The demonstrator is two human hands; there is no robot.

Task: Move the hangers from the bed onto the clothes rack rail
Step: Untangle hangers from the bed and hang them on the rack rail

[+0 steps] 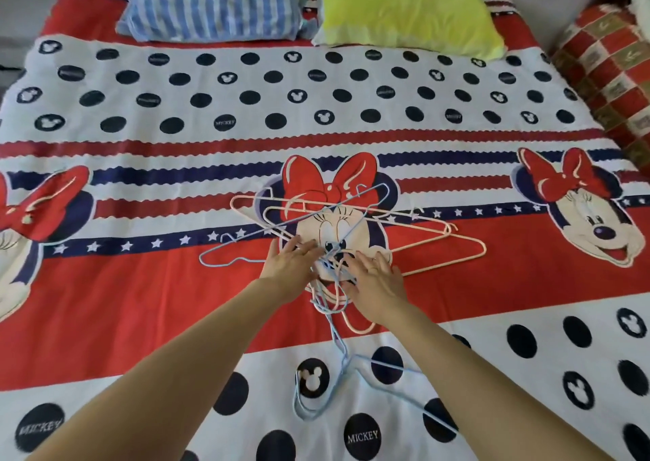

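Blue and pink wire hangers [337, 235] lie in a messy pile in the middle of the bed [140, 284]. Their hooks are all tangled up between the two hands. One more blue hanger [355, 372] lies closer to the person, on the white part with the black dots, and it touches the pile at its top.

Both arms reach out over the bed. The left hand [292, 263] lies on the left side of the pile with its fingers [302, 248] spread out and straight. It touches the hangers but does not grab any. The right hand [376, 277] lies on the right side of the pile. Its fingers [365, 262] are spread flat too, and they rest on the pink wires without holding them.

The bed cover is red, white and dark blue, with cartoon mouse faces and big red bows. At the far end sit a blue striped pillow [214, 3] and a yellow-green pillow [404, 14], side by side. A red checked cushion [608, 70] is at the far right edge.
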